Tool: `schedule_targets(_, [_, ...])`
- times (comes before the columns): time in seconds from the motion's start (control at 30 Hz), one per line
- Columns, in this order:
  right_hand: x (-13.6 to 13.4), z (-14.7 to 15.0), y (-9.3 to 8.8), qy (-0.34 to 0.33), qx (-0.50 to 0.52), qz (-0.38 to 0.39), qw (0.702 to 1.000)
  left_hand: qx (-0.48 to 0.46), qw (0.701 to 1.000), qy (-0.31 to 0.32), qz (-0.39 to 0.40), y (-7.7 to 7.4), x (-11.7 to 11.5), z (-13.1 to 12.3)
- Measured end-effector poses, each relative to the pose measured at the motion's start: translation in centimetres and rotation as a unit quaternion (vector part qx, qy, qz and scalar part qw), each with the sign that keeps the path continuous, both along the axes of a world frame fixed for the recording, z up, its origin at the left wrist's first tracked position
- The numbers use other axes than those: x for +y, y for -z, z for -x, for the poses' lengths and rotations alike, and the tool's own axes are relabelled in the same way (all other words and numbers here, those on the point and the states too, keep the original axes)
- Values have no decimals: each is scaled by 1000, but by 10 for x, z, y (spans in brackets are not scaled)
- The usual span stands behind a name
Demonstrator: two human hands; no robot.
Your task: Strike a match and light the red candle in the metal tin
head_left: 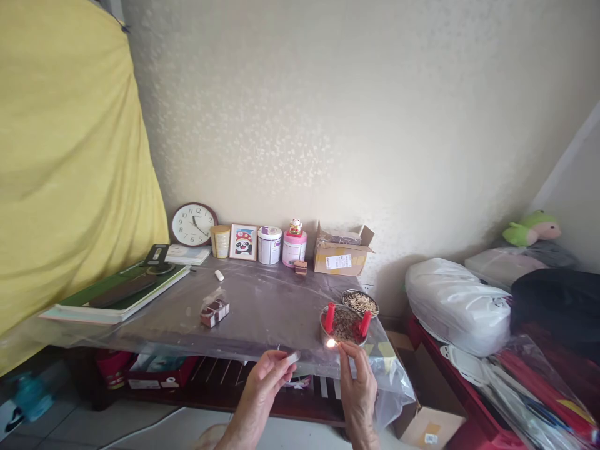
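Head view | left hand (267, 378) grip pinching matchbox (291, 358) | right hand (359, 384) grip pinching lit match (334, 343)

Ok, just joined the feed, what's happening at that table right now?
A person stands at the plastic-covered table. The right hand pinches a lit match, its flame next to the near rim of a round tin that holds two red candles standing in grainy filling. The left hand holds a small matchbox just off the table's front edge. A second tin of matchsticks sits behind the first. Neither candle shows a flame.
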State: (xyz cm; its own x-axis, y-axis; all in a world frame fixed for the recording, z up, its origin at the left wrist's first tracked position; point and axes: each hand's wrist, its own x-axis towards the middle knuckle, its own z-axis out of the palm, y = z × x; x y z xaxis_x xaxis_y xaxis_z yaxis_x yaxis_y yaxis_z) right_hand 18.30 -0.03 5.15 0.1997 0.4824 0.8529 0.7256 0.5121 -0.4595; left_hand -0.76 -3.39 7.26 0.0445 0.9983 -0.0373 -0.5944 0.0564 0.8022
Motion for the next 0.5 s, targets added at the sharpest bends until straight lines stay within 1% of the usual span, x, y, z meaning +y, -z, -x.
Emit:
schedule_targets(0.17, [-7,-6,-12,-6,57,27,998,-3,1000,-7,24,29,6,24])
schedule_targets(0.23, [-7,-6,-14,-5,67,25,997,1,999,-13,41,40,8,34])
schedule_targets(0.3, [-5,-6,-14,2,73,16,997,6,998,-6,56,51,10,42])
schedule_targets(0.4, [-2,-9,-14,10,75,3,997,-10,998,-1,69,63,12,51])
schedule_targets(0.5, [2,-10,-17,12,73,2,997,-46,996,14,81,72,13,56])
